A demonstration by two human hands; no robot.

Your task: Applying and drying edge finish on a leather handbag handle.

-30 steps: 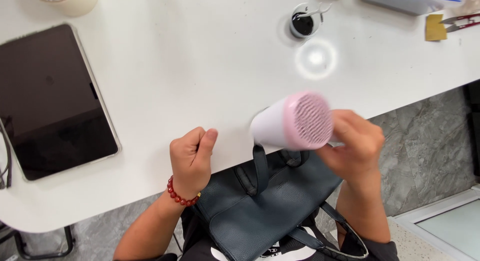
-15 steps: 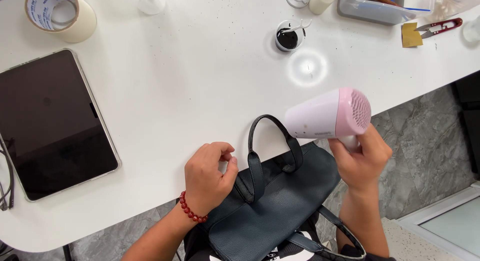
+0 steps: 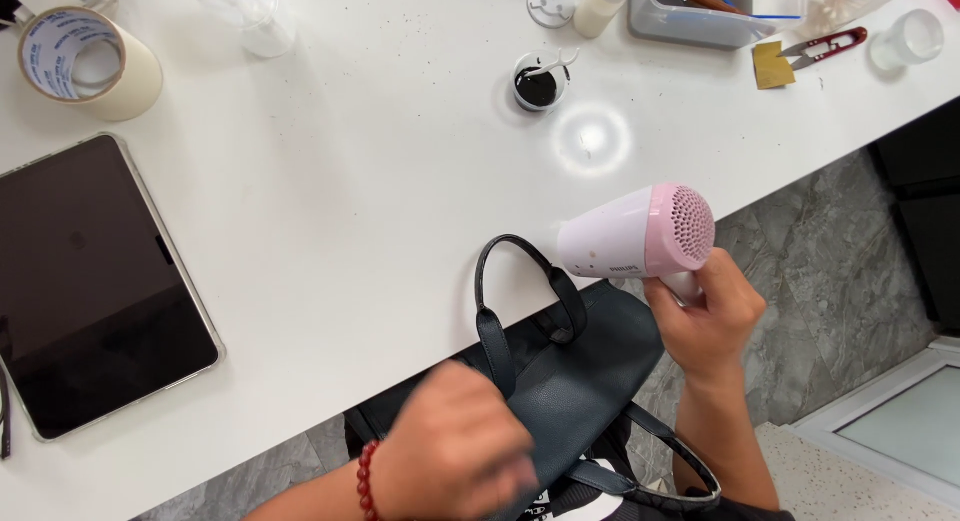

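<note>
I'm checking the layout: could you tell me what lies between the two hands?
In the head view, the dark bag with its looped handle lies between left hand and right hand.

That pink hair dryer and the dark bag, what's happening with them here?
A person sits at a white table. Their right hand holds a pink and white hair dryer by its handle, nozzle pointing left over the table edge. Their left hand, blurred, rests on a dark bag in their lap; the bag's handle lies on the table. A tablet sits to the left.
</note>
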